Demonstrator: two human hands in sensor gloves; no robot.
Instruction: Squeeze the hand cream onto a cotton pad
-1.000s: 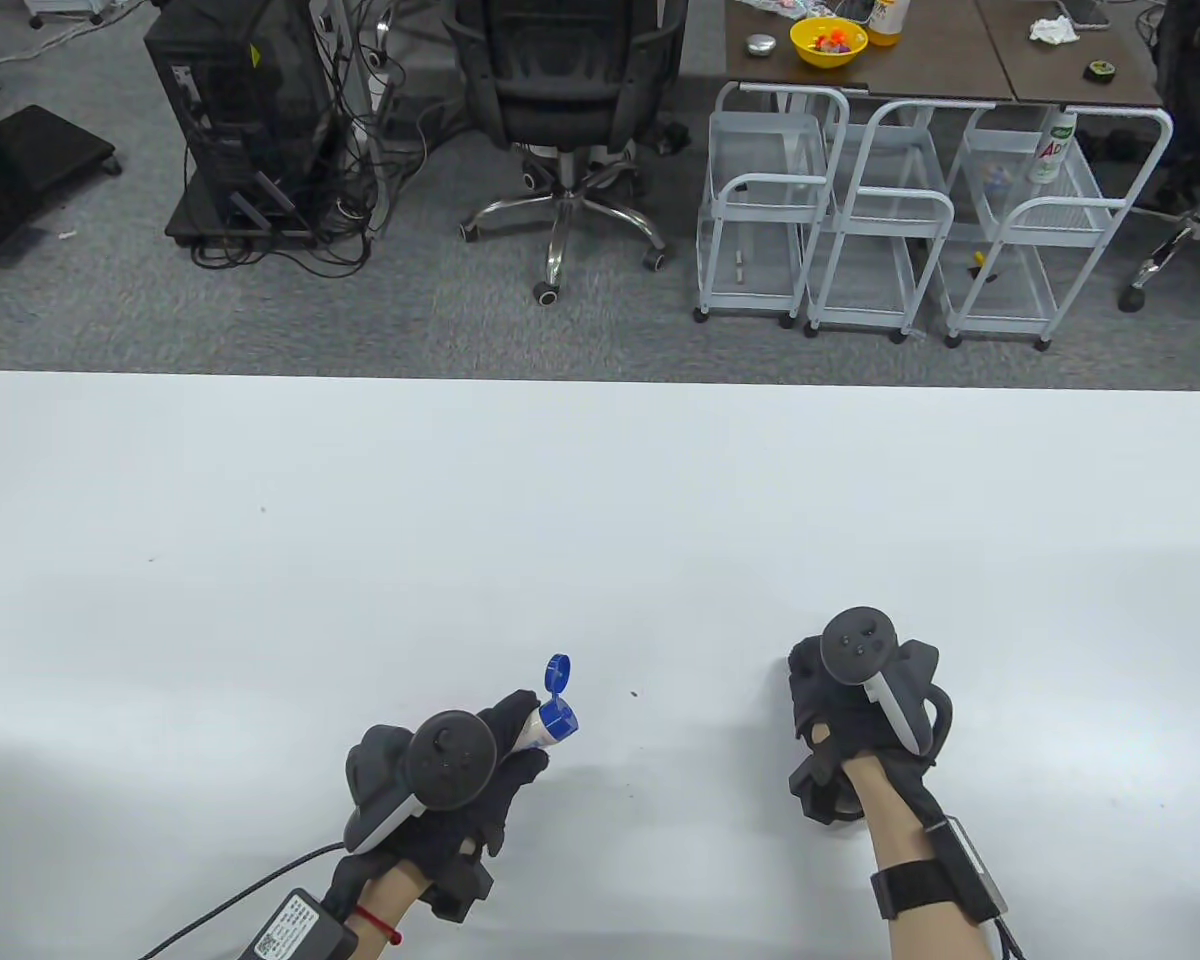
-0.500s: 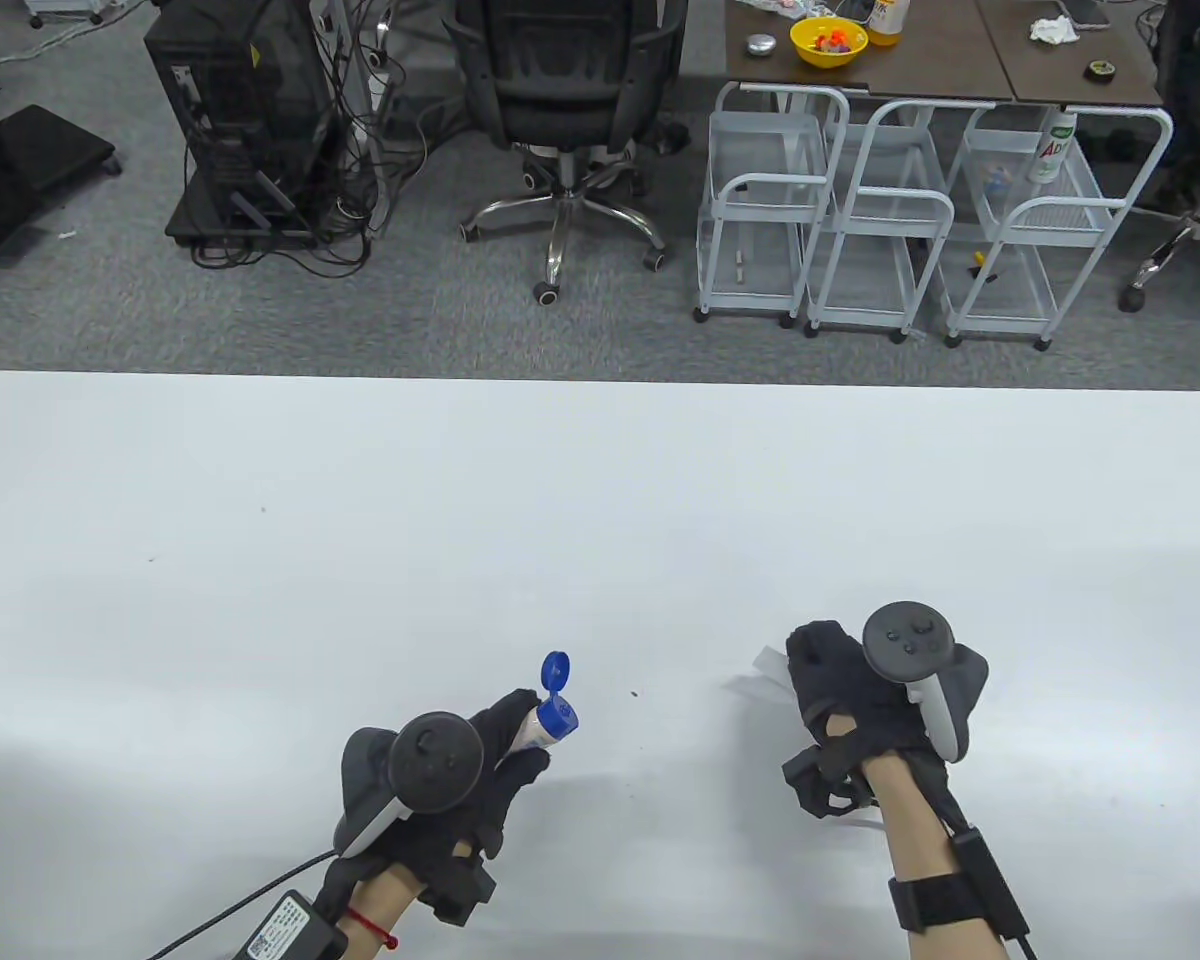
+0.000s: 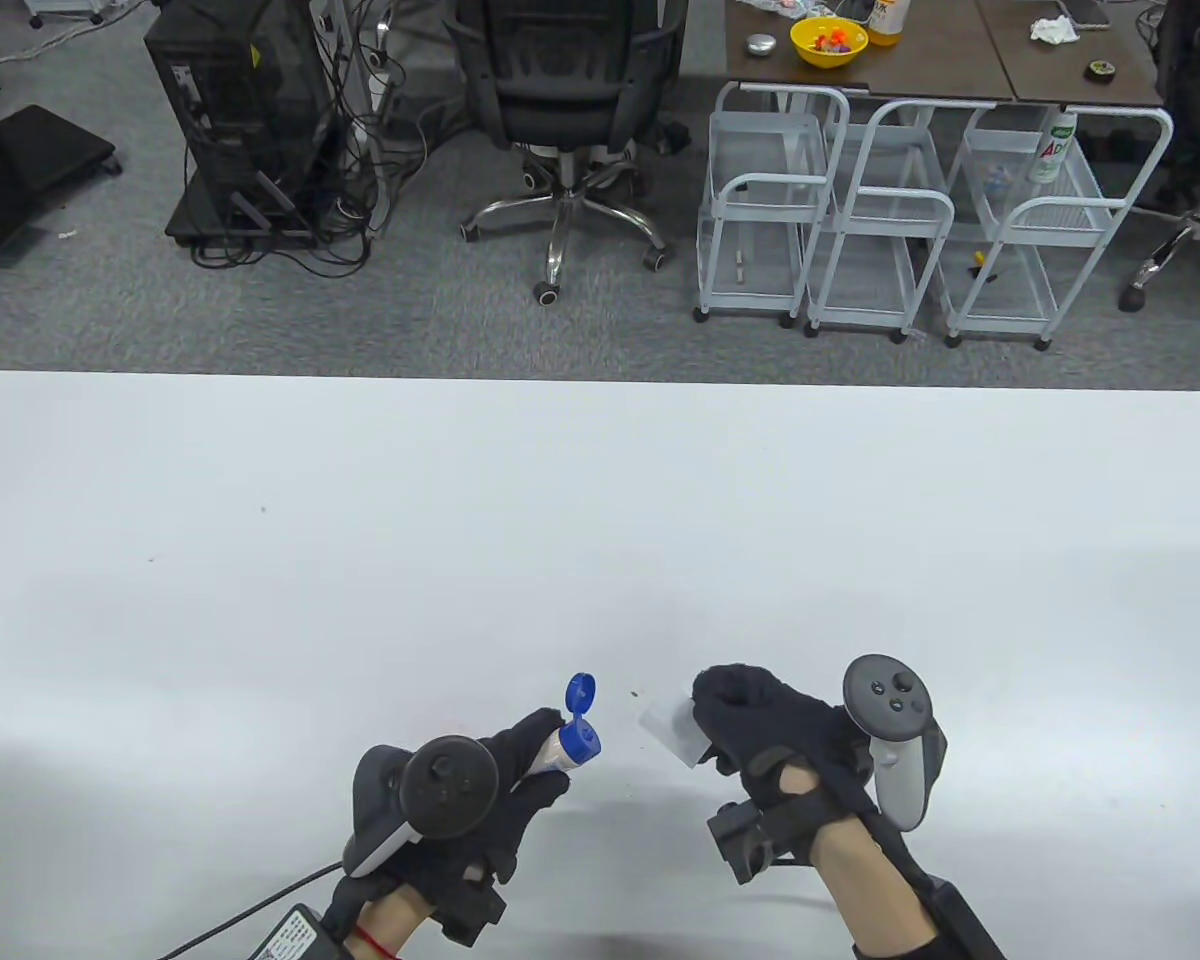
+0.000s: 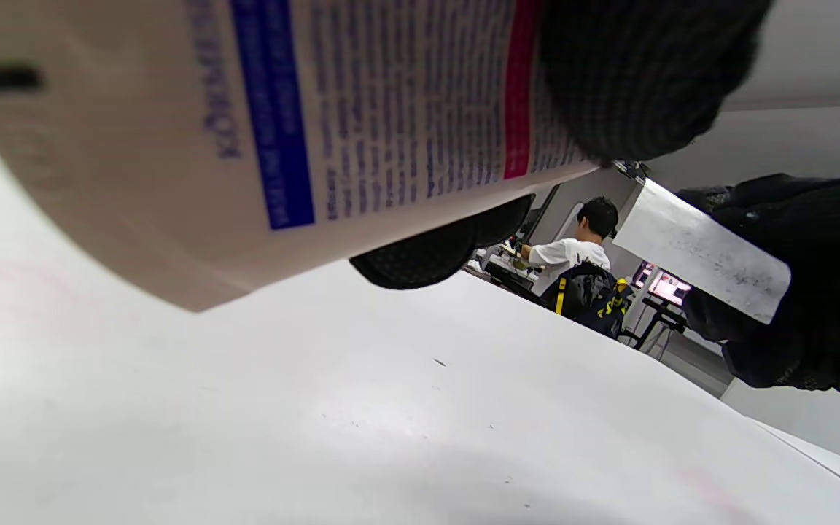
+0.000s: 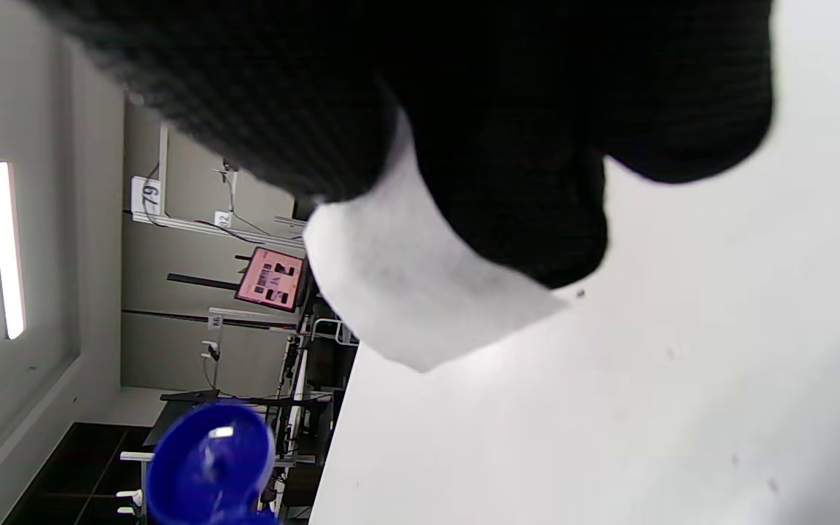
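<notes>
My left hand (image 3: 500, 775) grips a white hand cream tube (image 3: 558, 748) with a blue flip cap (image 3: 580, 692) standing open, nozzle pointing right. The tube's printed body fills the left wrist view (image 4: 245, 124). My right hand (image 3: 760, 725) pinches a white square cotton pad (image 3: 672, 728) by its right side and holds it above the table, just right of the nozzle, a small gap between them. The pad shows in the left wrist view (image 4: 704, 251) and the right wrist view (image 5: 413, 292), where the blue cap (image 5: 208, 459) sits low at the left.
The white table (image 3: 600, 520) stretches wide behind both hands. A cable and a small box (image 3: 285, 935) trail from my left wrist at the near edge. Beyond the table stand an office chair (image 3: 565, 110) and white wire carts (image 3: 900, 220) on the floor.
My right hand lifted the cotton pad off the table and carried it left toward the tube. My left hand shifted slightly right with the open tube.
</notes>
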